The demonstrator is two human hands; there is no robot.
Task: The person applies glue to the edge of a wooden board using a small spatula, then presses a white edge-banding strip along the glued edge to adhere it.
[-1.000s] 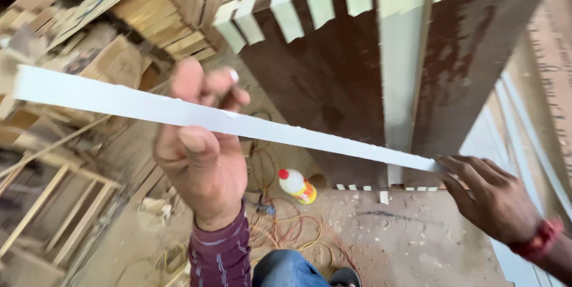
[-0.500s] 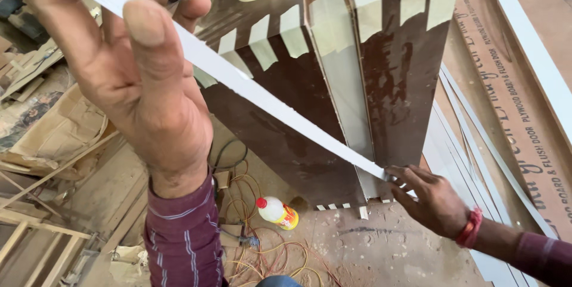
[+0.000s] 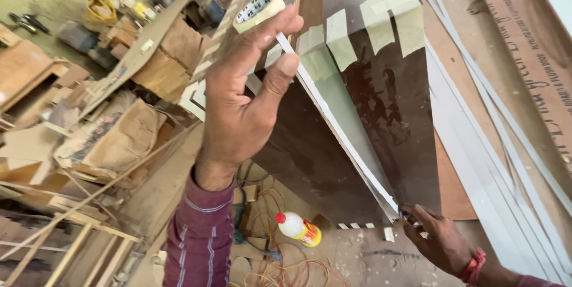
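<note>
**White edging strip laid along a dark panel's edge**

Cluttered woodworking shop, seen from above. Dusty concrete floor [image 3: 381,257] strewn with sawdust, orange cable [image 3: 280,263] looped across it, and a white squeeze bottle [image 3: 298,227] with red cap and yellow label lying near the panel's lower corner. Offcuts, boards and wooden frames [image 3: 65,245] heaped along the left side; more tools and a yellow container in the far corner, too small to make out. Loose white strips [image 3: 494,162] lying on a brown sheet to the right.

Large dark brown panel [image 3: 387,102] standing in the middle, its upper part crossed by pale pieces of masking tape [image 3: 339,39]. Roll of masking tape [image 3: 259,10] resting at the panel's upper edge, just above the left hand.

Long white strip [image 3: 339,132] lay along the panel's near edge, long axis running diagonally from upper left to lower right, upper end pointing toward the tape roll, lower end toward the panel's bottom corner by the floor.

Left hand [image 3: 244,96] raised at the strip's upper end, half open, thumb and forefinger curled against the strip and the panel edge; a firm pinch could not be told. Striped maroon sleeve [image 3: 199,239] below it.

Right hand [image 3: 438,239] low at the panel's bottom corner, fingers bent onto the strip's lower end, red band at the wrist; grip hidden under the fingers.
</note>
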